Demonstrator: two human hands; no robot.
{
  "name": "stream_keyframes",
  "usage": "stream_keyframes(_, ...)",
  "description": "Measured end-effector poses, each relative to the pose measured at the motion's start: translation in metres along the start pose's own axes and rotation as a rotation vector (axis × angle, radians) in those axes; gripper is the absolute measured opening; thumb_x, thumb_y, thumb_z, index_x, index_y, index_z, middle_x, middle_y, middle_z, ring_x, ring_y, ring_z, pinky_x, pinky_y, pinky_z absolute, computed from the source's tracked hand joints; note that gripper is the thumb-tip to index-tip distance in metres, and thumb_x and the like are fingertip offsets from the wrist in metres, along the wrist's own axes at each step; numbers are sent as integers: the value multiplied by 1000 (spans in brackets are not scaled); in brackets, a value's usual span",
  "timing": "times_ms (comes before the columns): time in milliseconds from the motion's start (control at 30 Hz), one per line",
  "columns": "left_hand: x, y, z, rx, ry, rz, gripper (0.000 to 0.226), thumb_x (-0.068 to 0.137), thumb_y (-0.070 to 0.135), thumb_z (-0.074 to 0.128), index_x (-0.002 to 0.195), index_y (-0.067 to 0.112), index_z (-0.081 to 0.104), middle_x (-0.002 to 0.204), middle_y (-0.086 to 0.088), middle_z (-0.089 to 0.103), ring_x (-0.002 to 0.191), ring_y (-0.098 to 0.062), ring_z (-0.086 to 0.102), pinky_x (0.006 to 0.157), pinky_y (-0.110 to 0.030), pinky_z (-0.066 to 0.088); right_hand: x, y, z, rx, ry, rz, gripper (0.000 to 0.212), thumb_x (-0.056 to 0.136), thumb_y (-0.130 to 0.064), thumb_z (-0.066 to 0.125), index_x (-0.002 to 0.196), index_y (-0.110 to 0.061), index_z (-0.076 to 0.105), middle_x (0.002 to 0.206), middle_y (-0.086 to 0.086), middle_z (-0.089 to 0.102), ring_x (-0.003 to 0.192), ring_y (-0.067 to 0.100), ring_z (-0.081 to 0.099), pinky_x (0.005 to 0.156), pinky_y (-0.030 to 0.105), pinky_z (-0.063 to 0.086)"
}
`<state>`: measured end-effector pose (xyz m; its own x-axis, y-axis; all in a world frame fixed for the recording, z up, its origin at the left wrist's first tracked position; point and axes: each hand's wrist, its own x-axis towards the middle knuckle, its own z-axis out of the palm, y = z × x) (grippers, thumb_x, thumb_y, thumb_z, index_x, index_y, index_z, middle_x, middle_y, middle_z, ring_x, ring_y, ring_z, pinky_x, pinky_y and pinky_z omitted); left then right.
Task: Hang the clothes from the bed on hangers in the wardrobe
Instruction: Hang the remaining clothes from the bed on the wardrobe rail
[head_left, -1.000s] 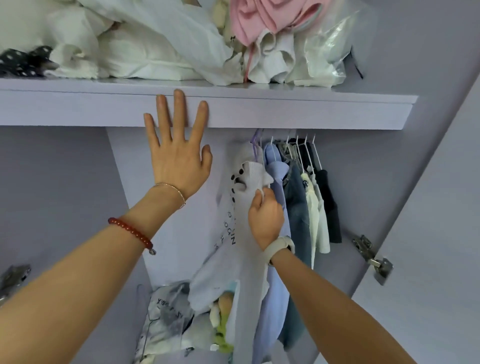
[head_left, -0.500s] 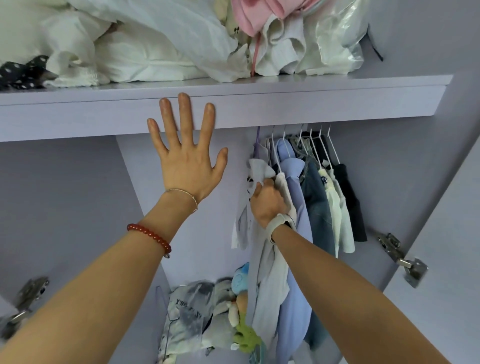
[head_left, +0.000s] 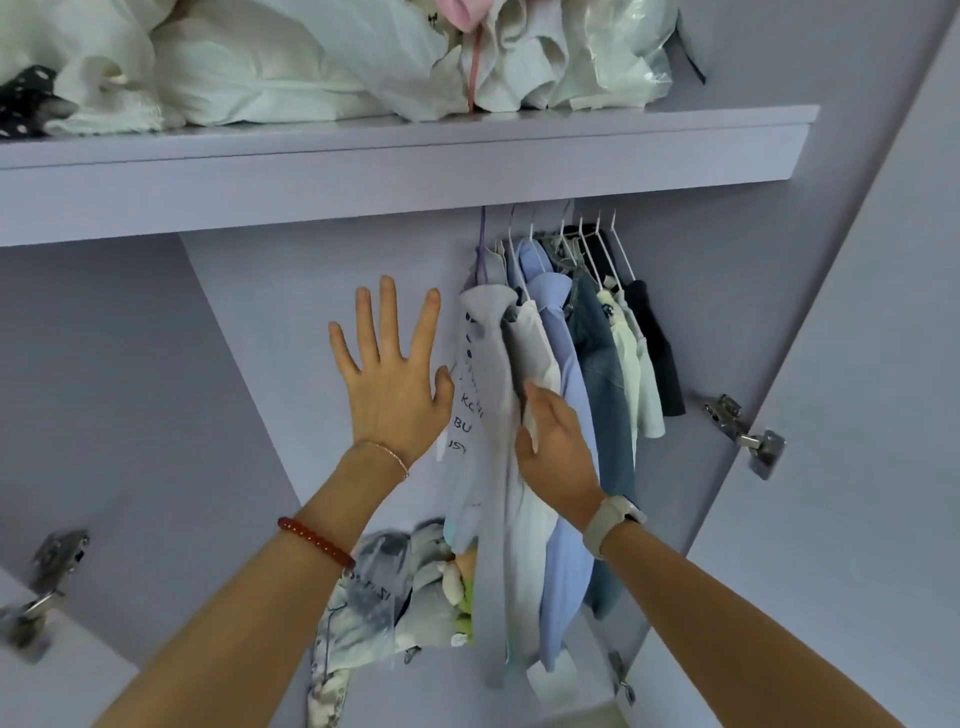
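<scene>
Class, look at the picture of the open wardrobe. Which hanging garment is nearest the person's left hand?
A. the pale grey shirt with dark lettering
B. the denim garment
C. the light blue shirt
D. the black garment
A: the pale grey shirt with dark lettering hangs at the left end of the row, right beside the open left hand.

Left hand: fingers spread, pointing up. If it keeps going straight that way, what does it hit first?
Most likely the front edge of the shelf directly above the left hand; nothing shows between them. Depth is unclear, so it could meet the back panel first.
</scene>
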<state>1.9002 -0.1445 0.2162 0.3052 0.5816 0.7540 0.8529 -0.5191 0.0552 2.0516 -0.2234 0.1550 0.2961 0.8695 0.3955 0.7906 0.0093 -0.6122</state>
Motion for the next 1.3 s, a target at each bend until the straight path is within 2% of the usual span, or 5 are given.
stream_keyframes(267,-172,82,45,-278,-494,106,61,75,29,58,131,17,40,139,-18,43,129,-41,38,97,-63,32,-183,77,-20,-274,41,377,57,85,-32,28,133,-6,44,130,20,51,120,42,47,98,55,40)
stream_keyframes(533,-297,217,28,-378,-983,705,51,63,30,72,111,13,66,119,-14,62,110,-36,58,84,-60,44,-398,93,-82,-515,-73,1027,58,90,-39,10,146,-24,15,154,1,15,143,20,5,114,45,-2)
stream_keyframes(667,-346,289,-12,-445,-1069,1021,53,71,32,72,120,15,61,131,-14,54,122,-36,49,91,-59,42,-506,81,-115,-513,70,1377,64,85,-41,4,145,-23,18,153,0,16,142,20,6,115,46,4)
stream_keyframes(800,-401,364,-65,-528,-1135,1341,54,96,39,32,146,24,19,156,-4,7,143,-24,1,113,-45,9,-599,62,-133,-479,250,1660,48,96,-26,31,143,-19,24,152,3,19,141,22,10,115,47,8)
stream_keyframes(1300,-656,550,-238,-447,-1214,2089,57,97,36,33,147,26,8,156,-3,-1,143,-23,-3,115,-44,7,-934,30,-171,-130,961,2291,42,93,-12,39,134,-1,37,139,21,38,127,35,35,107,41,28)
